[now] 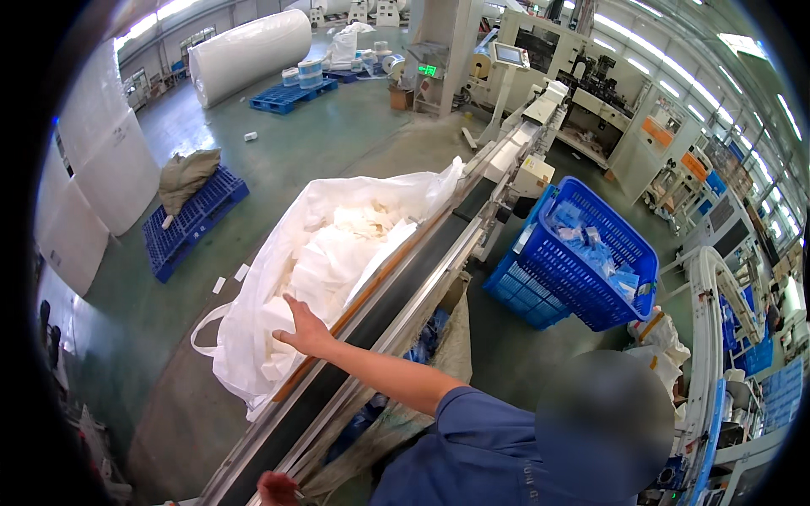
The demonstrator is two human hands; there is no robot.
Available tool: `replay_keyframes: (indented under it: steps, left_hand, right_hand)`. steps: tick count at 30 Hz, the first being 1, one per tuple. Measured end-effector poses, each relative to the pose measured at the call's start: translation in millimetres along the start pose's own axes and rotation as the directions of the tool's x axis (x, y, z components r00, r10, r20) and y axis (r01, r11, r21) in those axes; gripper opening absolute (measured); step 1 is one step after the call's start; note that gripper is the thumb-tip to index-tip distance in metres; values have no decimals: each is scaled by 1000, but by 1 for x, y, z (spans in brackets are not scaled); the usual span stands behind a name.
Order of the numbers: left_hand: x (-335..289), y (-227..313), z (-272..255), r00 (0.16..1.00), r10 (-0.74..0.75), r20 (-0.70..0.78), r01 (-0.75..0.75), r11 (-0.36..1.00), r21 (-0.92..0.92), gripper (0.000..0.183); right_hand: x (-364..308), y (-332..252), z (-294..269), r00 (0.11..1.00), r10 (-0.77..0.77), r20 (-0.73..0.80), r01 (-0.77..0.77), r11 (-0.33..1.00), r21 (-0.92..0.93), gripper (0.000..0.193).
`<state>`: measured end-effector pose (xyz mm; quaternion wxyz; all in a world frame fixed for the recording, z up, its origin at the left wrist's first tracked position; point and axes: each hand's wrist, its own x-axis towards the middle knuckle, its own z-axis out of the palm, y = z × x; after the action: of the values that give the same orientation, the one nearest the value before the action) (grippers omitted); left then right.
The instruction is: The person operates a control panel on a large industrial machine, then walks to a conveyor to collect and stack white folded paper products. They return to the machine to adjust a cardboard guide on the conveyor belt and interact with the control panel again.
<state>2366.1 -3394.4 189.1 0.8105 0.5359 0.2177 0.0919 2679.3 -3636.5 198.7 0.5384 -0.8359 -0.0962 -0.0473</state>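
Neither of my own hands can be made out. A co-worker in a dark blue short-sleeved shirt point(472, 447) leans in from the lower right. That person's bare arm reaches across a narrow conveyor belt point(333, 384), and the hand point(306, 331) is spread over a large white bulk bag point(253, 287). Loose white sheet scraps point(333, 261) fill much of the bag. At the lower edge, beside the conveyor, shows a small dark-red, hand-like shape point(277, 487); whose it is and what it holds cannot be told.
Right of the conveyor stand stacked blue crates point(582, 287), the top one holding small blue packs. A brownish sack point(447, 346) with blue pieces hangs beneath the belt. Blue pallets point(194, 219) and a big white roll point(253, 55) lie left and beyond. Machines point(603, 88) stand at the far right.
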Motion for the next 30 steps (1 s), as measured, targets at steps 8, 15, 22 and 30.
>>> replay_keyframes:
  steps: [8, 15, 22, 30]
  left_hand:
    - [-56, -187, -110, 883, -442, -156, 395, 523, 755, 41]
    - [-125, -268, -157, 684, -609, -401, 595, 148, 790, 48]
    - [-196, -253, -100, 684, -364, -632, 729, 348, 590, 42]
    - [-219, -242, -52, 561, -397, -726, 797, 495, 345, 40]
  right_hand:
    - [-15, 34, -10, 883, -49, 466, 257, 883, -394, 40]
    - [-12, 76, -14, 713, -288, 639, 622, 679, -389, 22]
    - [-21, 55, -21, 798, -149, 584, 311, 932, -187, 46]
    - [-17, 47, -25, 764, -47, 643, 228, 953, -201, 52]
